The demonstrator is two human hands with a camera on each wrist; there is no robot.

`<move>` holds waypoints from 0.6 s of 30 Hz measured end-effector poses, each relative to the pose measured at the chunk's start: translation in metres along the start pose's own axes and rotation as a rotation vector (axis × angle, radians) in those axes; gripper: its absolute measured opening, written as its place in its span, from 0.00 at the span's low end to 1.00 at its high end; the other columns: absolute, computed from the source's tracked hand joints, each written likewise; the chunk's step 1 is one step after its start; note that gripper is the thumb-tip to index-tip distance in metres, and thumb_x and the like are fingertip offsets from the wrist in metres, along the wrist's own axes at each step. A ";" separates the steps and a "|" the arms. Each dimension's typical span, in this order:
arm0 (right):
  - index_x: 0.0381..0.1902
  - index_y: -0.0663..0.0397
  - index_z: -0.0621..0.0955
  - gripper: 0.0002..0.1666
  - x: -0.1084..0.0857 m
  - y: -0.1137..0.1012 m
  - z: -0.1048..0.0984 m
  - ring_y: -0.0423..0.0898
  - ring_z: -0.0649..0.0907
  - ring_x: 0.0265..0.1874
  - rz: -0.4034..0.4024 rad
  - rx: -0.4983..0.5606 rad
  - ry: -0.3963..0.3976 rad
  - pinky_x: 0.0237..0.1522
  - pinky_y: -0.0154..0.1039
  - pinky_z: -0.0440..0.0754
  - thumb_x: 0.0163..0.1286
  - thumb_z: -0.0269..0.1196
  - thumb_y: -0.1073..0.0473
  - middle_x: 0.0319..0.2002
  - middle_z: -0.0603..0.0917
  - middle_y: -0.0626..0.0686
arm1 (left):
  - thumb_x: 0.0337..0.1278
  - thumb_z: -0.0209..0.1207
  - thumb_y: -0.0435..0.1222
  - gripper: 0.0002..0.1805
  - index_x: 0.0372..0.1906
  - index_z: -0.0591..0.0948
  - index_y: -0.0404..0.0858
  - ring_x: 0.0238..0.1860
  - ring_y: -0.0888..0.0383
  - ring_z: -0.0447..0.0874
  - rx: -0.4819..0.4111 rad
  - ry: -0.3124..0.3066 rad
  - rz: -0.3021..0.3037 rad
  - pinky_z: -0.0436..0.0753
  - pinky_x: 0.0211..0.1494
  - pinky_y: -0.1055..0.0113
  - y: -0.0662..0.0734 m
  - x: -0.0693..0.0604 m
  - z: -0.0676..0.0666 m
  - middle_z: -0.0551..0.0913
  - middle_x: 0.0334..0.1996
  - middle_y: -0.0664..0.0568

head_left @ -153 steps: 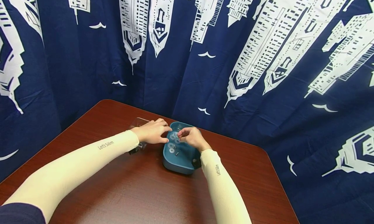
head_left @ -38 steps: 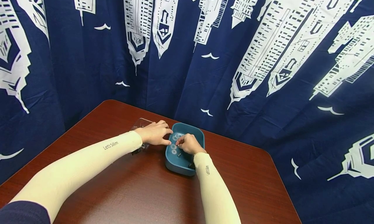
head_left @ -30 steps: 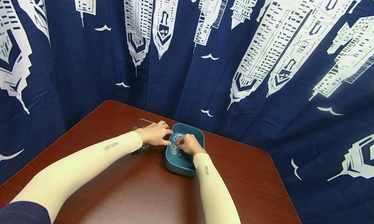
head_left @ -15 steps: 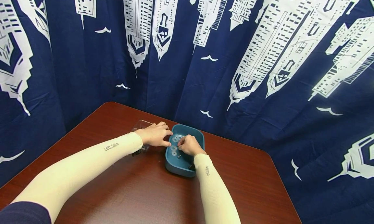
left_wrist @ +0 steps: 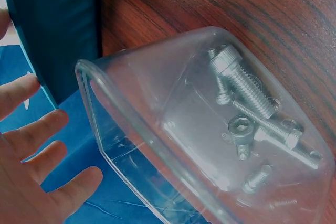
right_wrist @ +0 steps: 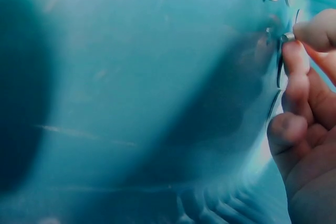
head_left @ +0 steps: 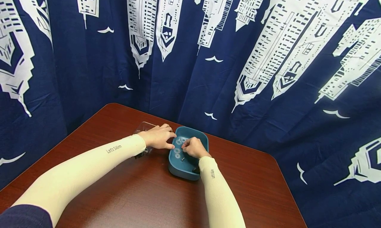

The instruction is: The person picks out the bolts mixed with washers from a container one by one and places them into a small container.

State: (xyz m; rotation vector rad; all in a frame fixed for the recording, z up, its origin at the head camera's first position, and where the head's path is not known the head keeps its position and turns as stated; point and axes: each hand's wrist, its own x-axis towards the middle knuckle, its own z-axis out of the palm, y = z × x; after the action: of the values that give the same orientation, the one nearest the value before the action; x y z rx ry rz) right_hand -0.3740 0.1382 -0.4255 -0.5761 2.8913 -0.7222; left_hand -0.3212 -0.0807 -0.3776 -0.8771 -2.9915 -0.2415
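A blue tray (head_left: 182, 173) stands near the back of the table, with several pale washers (head_left: 177, 151) and a small screw (head_left: 182, 159) on its floor. Inside it, my right hand (head_left: 194, 148) pinches a small silvery metal piece (right_wrist: 287, 37) between thumb and index finger, close to the floor; only its end shows. My left hand (head_left: 157, 137) has its fingers spread at the tray's left rim, some fingertips at or near that rim. Beneath and beside the left wrist is a clear plastic box (left_wrist: 173, 77) with several socket head screws (left_wrist: 244, 85) in it.
The brown wooden table (head_left: 134, 188) extends in front of the tray and to its right. Behind the table hangs a dark blue curtain (head_left: 178, 89) with white building shapes. The clear box is close to the tray's left side.
Compared with about five seconds ago, my right hand is lower in the tray and pinches near its floor. Over the last second it shifts only slightly; the left hand keeps its place.
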 end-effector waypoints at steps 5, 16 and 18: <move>0.28 0.52 0.89 0.05 0.000 0.000 -0.002 0.41 0.79 0.28 -0.011 0.036 0.032 0.32 0.33 0.77 0.60 0.68 0.66 0.26 0.86 0.46 | 0.65 0.60 0.56 0.32 0.68 0.77 0.44 0.67 0.47 0.67 -0.003 -0.004 -0.002 0.73 0.67 0.45 0.000 0.001 0.000 0.76 0.64 0.45; 0.31 0.56 0.89 0.04 0.001 0.002 -0.007 0.42 0.80 0.26 0.011 0.157 0.059 0.31 0.34 0.79 0.62 0.68 0.63 0.24 0.84 0.47 | 0.64 0.61 0.56 0.32 0.67 0.78 0.45 0.67 0.47 0.67 0.021 -0.007 0.001 0.73 0.66 0.46 0.000 0.003 0.000 0.76 0.65 0.46; 0.32 0.55 0.89 0.04 0.001 0.001 -0.009 0.42 0.80 0.26 0.023 0.171 0.062 0.32 0.35 0.80 0.62 0.68 0.62 0.25 0.84 0.48 | 0.64 0.61 0.56 0.32 0.67 0.78 0.45 0.67 0.47 0.67 0.023 -0.009 -0.001 0.73 0.67 0.46 0.000 0.003 0.000 0.76 0.65 0.46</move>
State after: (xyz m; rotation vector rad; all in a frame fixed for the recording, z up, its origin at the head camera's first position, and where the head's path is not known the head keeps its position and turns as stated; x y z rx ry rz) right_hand -0.3772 0.1429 -0.4183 -0.5074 2.8480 -0.9888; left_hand -0.3238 -0.0786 -0.3769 -0.8776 -2.9961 -0.2029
